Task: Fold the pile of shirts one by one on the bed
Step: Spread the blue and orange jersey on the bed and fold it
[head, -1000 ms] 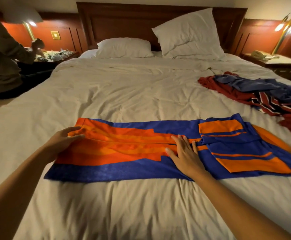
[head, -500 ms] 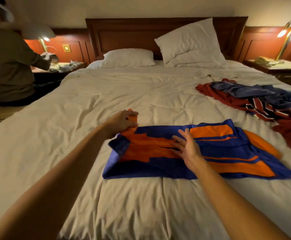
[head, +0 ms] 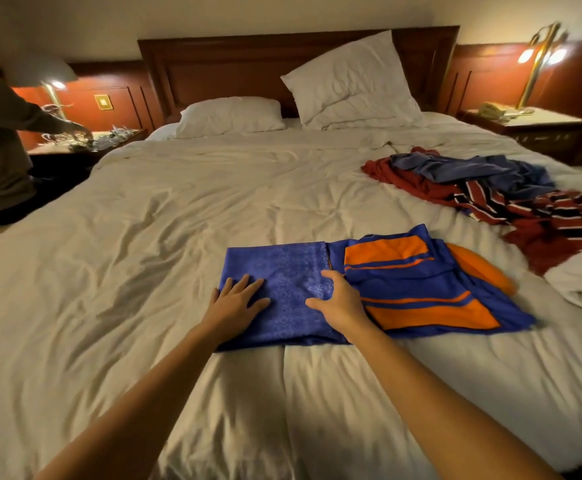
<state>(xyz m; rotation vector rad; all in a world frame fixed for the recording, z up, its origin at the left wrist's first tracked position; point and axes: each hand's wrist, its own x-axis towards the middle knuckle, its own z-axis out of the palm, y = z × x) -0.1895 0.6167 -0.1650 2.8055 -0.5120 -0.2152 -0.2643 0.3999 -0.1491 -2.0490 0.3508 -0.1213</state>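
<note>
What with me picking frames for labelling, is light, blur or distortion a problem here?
Head view: dim warm light; the right lamp glares and smears with blur; wide-angle stretches the edges; shirt, left hand and right hand are sharp.

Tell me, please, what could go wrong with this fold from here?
The flap pressed flat by the left hand and right hand may slide open once they lift. The orange sleeve poking out beyond the shirt could leave the next fold lopsided. The rumpled bedsheet might set creases.
</note>
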